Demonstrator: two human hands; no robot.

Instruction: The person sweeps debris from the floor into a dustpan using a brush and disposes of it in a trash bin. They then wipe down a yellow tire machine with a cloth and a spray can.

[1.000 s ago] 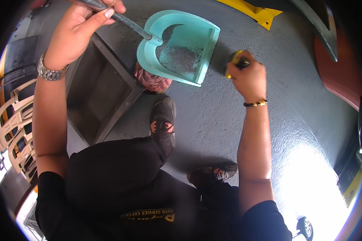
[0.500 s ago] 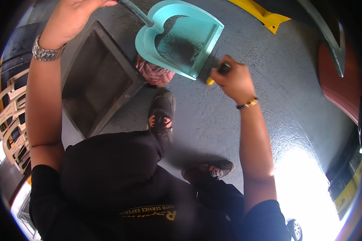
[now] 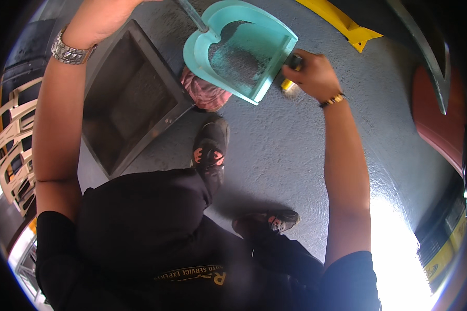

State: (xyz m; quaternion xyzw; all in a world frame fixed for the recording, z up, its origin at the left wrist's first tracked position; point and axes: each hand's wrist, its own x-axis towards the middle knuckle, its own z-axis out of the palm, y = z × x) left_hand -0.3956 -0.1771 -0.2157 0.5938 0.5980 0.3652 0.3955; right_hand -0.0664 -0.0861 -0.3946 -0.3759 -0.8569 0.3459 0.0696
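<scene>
My right grip, closed around a small yellow-and-black brush, is nearer the teal dustpan, which is just left of it, its grey handle slanting up-left toward my left grip, whose hold, cut off above, I cannot tell.

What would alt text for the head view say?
The right hand grips a yellow-and-black brush-like tool beside a teal dustpan holding dark debris. The left hand, partly cut off above, is near its handle.
</scene>
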